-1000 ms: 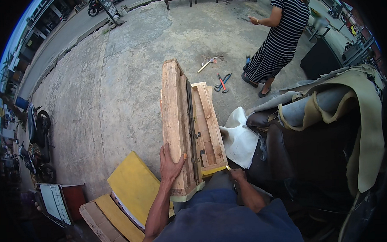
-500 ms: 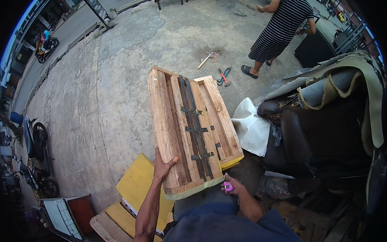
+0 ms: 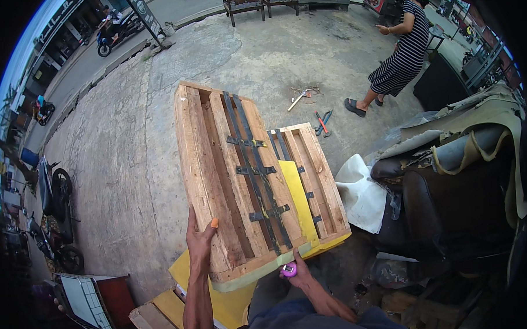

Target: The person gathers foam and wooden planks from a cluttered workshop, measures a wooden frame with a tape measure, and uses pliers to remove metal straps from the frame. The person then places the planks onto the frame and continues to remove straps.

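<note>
A wooden seat frame (image 3: pixel 208 166) with slats and black webbing straps is tilted up in front of me, a pale green foam strip along its near edge. My left hand (image 3: pixel 200 239) grips its left side near the bottom, an orange cover on the thumb. My right hand (image 3: pixel 302 274) is closed on a pink tape measure (image 3: pixel 288 270), with its thumb at the frame's near edge. Beneath and to the right lies a second wooden frame (image 3: pixel 328 200) of the same make, with yellow foam (image 3: pixel 297 195) under its slats.
Yellow foam-covered pieces (image 3: pixel 183 272) lie by my left forearm. A hammer (image 3: pixel 298 99) and red-handled pliers (image 3: pixel 320 122) rest on the concrete ahead. To the right are white sheeting (image 3: pixel 357 190) and a torn dark sofa (image 3: pixel 421 199). A person in a striped dress (image 3: pixel 402 58) stands at the far right.
The held frame has shifted left and lifted off the second frame, uncovering more of it and its yellow foam. Both hands moved left with it. The person on the right has turned.
</note>
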`<action>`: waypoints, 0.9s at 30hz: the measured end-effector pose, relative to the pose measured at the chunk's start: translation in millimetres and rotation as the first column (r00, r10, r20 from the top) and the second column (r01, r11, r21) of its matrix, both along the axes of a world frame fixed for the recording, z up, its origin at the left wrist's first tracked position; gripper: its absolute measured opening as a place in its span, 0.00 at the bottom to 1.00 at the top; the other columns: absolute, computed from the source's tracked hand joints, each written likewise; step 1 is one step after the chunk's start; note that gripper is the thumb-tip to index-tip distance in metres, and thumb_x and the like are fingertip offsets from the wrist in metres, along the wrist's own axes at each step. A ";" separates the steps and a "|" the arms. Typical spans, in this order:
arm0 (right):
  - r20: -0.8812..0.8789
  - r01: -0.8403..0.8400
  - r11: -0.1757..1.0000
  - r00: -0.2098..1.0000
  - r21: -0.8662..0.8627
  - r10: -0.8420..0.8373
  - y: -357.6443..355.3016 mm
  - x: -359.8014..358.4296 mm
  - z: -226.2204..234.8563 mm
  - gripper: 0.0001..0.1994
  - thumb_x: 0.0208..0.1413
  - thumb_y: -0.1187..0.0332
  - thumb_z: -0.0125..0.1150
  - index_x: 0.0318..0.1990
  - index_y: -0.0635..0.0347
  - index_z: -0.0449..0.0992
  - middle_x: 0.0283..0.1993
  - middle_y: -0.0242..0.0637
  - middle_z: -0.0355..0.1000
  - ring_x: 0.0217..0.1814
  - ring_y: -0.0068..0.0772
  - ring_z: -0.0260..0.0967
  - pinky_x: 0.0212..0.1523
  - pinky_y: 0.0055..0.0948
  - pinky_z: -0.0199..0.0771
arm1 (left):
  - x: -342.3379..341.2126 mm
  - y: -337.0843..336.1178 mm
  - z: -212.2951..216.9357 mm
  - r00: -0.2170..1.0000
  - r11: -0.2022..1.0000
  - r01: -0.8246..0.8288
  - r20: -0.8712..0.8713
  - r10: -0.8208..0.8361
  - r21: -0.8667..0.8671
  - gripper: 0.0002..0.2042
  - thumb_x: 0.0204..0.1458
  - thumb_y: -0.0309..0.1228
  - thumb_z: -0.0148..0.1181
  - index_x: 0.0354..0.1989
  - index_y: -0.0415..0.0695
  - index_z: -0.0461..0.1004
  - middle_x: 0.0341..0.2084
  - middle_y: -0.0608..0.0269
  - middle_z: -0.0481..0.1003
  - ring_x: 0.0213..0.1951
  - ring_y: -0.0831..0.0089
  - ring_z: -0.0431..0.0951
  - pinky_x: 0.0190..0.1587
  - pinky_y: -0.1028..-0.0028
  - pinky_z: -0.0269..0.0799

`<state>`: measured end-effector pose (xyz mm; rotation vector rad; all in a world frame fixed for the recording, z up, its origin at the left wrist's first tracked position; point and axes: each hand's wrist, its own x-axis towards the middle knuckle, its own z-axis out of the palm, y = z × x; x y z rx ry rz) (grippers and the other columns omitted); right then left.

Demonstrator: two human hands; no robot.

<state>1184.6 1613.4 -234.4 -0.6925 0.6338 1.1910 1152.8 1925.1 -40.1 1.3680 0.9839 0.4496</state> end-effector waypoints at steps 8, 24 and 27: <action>0.593 -0.155 0.931 0.733 -0.331 0.334 71.6 147.0 76.0 0.31 0.69 0.51 0.58 0.73 0.57 0.61 0.53 0.42 0.80 0.32 0.28 0.79 0.24 0.25 0.78 | 15.0 138.3 -105.2 0.790 0.889 -0.377 0.411 0.455 -0.260 0.50 0.63 0.40 0.64 0.80 0.53 0.28 0.73 0.43 0.56 0.65 0.50 0.69 0.64 0.50 0.72; -0.298 -0.416 0.077 0.758 -0.906 0.580 -238.5 -86.5 -56.2 0.22 0.62 0.49 0.58 0.39 0.62 0.84 0.39 0.43 0.82 0.41 0.42 0.80 0.48 0.40 0.77 | -44.8 -87.5 -297.2 0.581 0.717 0.534 -0.422 -0.696 -0.448 0.33 0.66 0.43 0.58 0.74 0.42 0.54 0.48 0.53 0.74 0.36 0.69 0.80 0.32 0.71 0.76; -0.121 -0.295 0.217 0.806 -0.931 0.579 -219.0 -79.4 -45.9 0.24 0.63 0.47 0.57 0.53 0.57 0.82 0.55 0.44 0.80 0.60 0.46 0.76 0.62 0.42 0.71 | -120.8 -114.6 -335.6 0.134 0.359 0.907 -0.655 -0.743 -0.221 0.27 0.63 0.41 0.61 0.66 0.38 0.67 0.44 0.50 0.79 0.34 0.68 0.81 0.36 0.67 0.79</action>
